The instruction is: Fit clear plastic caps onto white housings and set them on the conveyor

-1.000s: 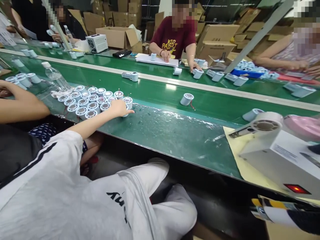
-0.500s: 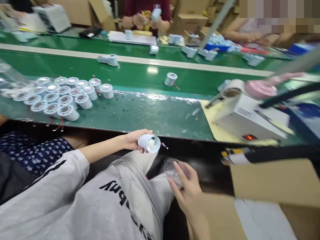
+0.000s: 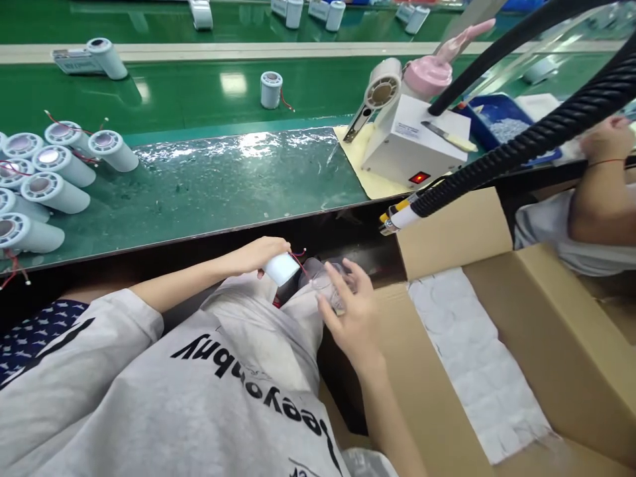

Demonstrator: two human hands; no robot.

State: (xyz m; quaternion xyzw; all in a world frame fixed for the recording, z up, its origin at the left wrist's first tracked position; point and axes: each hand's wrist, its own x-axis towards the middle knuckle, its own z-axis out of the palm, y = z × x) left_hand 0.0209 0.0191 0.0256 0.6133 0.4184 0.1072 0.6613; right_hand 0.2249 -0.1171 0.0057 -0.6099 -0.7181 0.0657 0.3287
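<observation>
My left hand (image 3: 263, 255) is closed around a light-blue fan housing (image 3: 281, 268), a short cylinder tilted over my lap. Thin red and blue wires stick out of the housing beside my fingertips. Just right of it, my right hand (image 3: 350, 308) hovers with fingers spread over a clear plastic container (image 3: 318, 270) at my lap. Whether the fingertips touch that container I cannot tell, and its contents are hard to make out.
Several similar housings (image 3: 54, 192) stand at the left of the green bench (image 3: 223, 185). A white box with a red switch (image 3: 420, 177) sits right. A black corrugated hose (image 3: 517, 139) crosses above an open carton (image 3: 546, 331). Another person's arm (image 3: 596, 192) is far right.
The view has turned down and to the right. My left hand has rotated the housing, so its open end with the fan hub no longer faces me. My right hand stays by the clear container.
</observation>
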